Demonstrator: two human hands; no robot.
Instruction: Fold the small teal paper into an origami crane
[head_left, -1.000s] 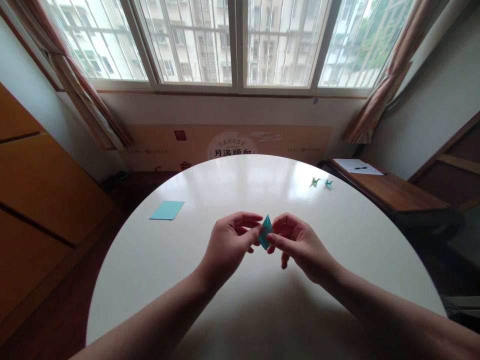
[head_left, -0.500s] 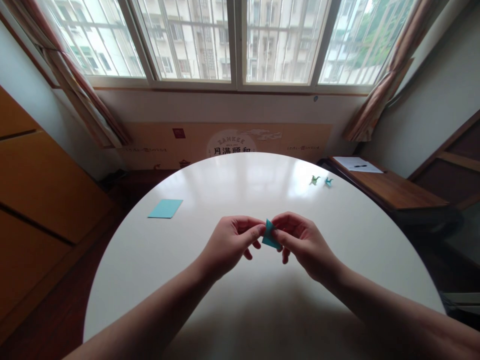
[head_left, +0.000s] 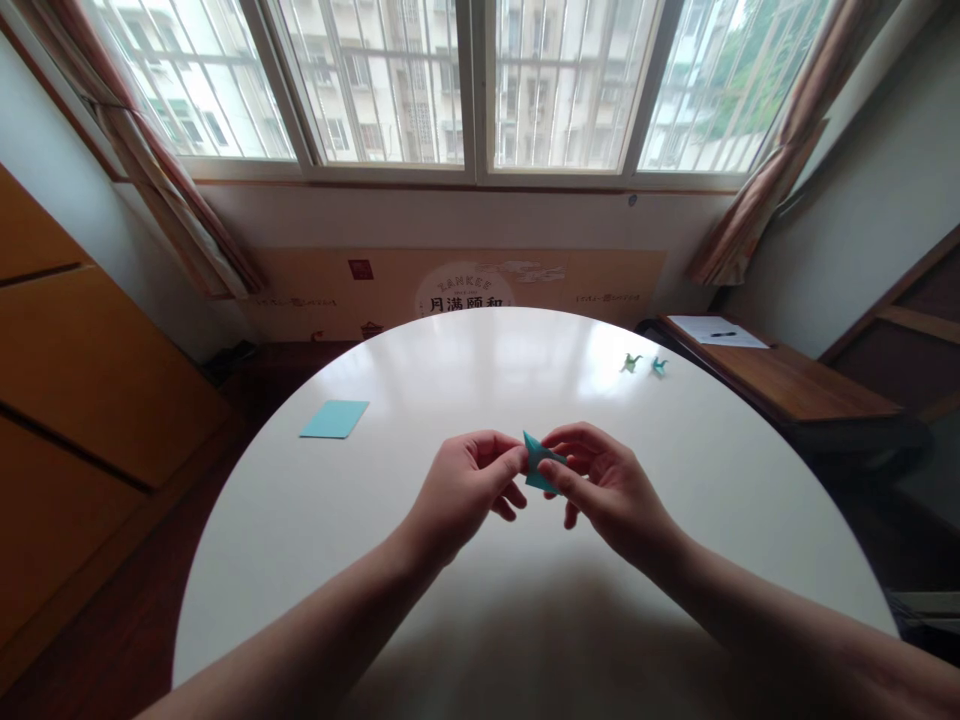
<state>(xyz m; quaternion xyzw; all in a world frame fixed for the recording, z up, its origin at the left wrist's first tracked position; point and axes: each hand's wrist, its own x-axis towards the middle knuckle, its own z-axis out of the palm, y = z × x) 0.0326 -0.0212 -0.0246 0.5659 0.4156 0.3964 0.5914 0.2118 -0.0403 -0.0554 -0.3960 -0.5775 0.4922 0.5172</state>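
Folded teal paper piece [head_left: 537, 463], pinched by two bare hands above the round white table [head_left: 480, 370].
Left hand [head_left: 465, 490] clamps the piece's left edge between thumb and forefinger. Right hand [head_left: 607, 490] grips its right side. Hands close together over the table's middle. Flat teal sheet [head_left: 334, 419] lies on the table's left part. Green paper crane [head_left: 630, 363] and teal paper crane [head_left: 658, 366] stand side by side near its far right rim.

left hand [head_left: 469, 488]: I pinch the folded teal paper [head_left: 538, 466] from its left.
right hand [head_left: 604, 488]: I grip its right side.
counter [head_left: 480, 370]: white, round; teal sheet [head_left: 334, 419] far left, two paper cranes [head_left: 643, 364] far right.
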